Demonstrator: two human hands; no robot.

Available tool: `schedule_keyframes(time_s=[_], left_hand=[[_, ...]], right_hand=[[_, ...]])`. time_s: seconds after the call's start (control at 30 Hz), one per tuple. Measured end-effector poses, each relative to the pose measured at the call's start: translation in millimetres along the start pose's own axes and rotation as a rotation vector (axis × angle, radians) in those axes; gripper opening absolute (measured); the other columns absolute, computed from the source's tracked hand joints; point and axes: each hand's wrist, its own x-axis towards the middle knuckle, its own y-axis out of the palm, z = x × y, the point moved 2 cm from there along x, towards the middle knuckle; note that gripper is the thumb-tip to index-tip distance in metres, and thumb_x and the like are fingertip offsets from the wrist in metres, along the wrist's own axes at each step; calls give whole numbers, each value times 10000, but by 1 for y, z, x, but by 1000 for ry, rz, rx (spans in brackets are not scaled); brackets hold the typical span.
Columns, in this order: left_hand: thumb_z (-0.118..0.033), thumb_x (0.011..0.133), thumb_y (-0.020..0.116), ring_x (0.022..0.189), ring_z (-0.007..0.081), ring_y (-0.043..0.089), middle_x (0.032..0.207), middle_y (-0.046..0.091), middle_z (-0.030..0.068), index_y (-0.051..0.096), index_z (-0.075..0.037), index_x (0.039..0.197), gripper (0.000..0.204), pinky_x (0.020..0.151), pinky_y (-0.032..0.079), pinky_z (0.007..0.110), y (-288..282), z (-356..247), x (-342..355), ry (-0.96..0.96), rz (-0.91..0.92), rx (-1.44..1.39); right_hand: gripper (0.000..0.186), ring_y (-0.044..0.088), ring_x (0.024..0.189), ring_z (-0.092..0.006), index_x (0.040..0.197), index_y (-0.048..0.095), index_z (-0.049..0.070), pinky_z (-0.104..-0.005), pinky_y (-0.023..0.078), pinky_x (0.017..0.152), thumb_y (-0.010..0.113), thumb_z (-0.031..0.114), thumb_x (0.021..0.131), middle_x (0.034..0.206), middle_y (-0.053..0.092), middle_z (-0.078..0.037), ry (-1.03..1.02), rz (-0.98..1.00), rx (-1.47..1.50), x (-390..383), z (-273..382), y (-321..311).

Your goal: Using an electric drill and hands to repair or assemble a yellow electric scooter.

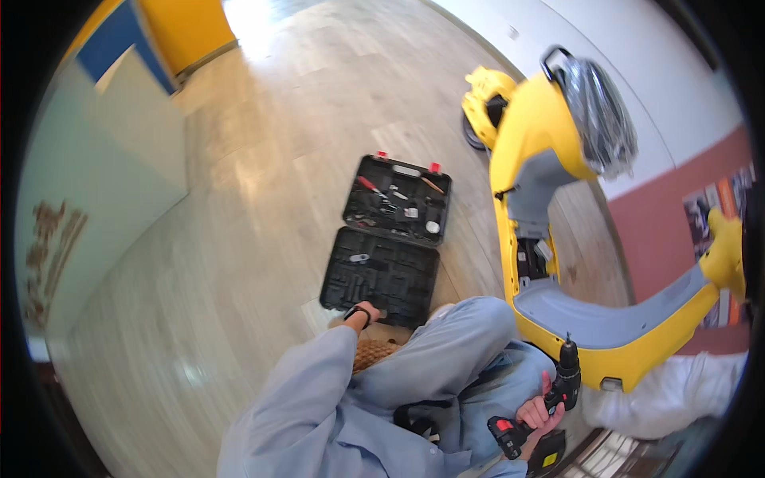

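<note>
My right hand [535, 414] grips a black cordless drill [562, 386] with red accents, its chuck pointing upward beside the yellow-and-grey scooter [621, 319]. My left hand [368, 310], a dark band on its wrist, reaches to the near edge of an open black tool case [339, 279]; its fingers are curled on something small that I cannot make out. The case lies flat on the floor, its far half [358, 191] holding several tools, among them a red-handled one [366, 183], its near half showing mostly moulded slots.
The scooter, plastic wrap [602, 119] on its upper part, stands along the right wall [637, 48]. A pale panel [111, 199] and a yellow-and-blue structure [183, 28] border the wood-look floor [239, 159] at left. White material [661, 398] lies at lower right, near a dark object [546, 454].
</note>
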Motion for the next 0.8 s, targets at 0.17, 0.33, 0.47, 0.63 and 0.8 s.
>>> schedule_keyframes(time_s=[0.17, 0.33, 0.47, 0.63, 0.8], left_hand=[[-457, 913, 519, 1130, 436, 566, 1297, 514, 298, 386, 30, 1364, 678, 977, 456, 544, 83, 20, 100, -644, 136, -1191], [-351, 963, 480, 1213, 379, 517, 1390, 478, 213, 418, -20, 1352, 515, 1038, 411, 512, 110, 34, 139, -617, 242, -1880], [-191, 977, 472, 1182, 300, 550, 1302, 587, 96, 549, -84, 1247, 300, 1013, 419, 524, 157, 46, 197, -532, -101, -1785], [-159, 899, 573, 853, 293, 658, 955, 688, 142, 649, 11, 999, 212, 690, 512, 461, 135, 91, 220, -528, -561, -1510], [-186, 833, 635, 706, 198, 694, 783, 712, 133, 673, 75, 893, 270, 646, 548, 350, 18, 177, 203, -449, -837, -1297]], right_hand=[[820, 456, 428, -77, 1555, 22, 65, -231, 418, 420, 537, 354, 986, 673, 522, -16, -96, 45, 35, -11, 31, -15], [759, 448, 412, -79, 1551, 67, 38, -218, 415, 407, 511, 319, 1004, 630, 511, -24, -98, 180, 156, -2, 38, -30], [828, 547, 432, -100, 1526, 221, 24, -206, 494, 420, 687, 274, 889, 636, 628, -17, -160, 43, 149, -28, 48, -43], [829, 529, 425, -97, 1540, 194, 48, -220, 489, 418, 669, 234, 886, 640, 625, -29, -162, 8, 81, -36, 60, -51], [872, 525, 421, -116, 1552, 150, 76, -233, 485, 415, 679, 234, 877, 637, 626, -30, -76, 15, 10, -36, 62, -61]])
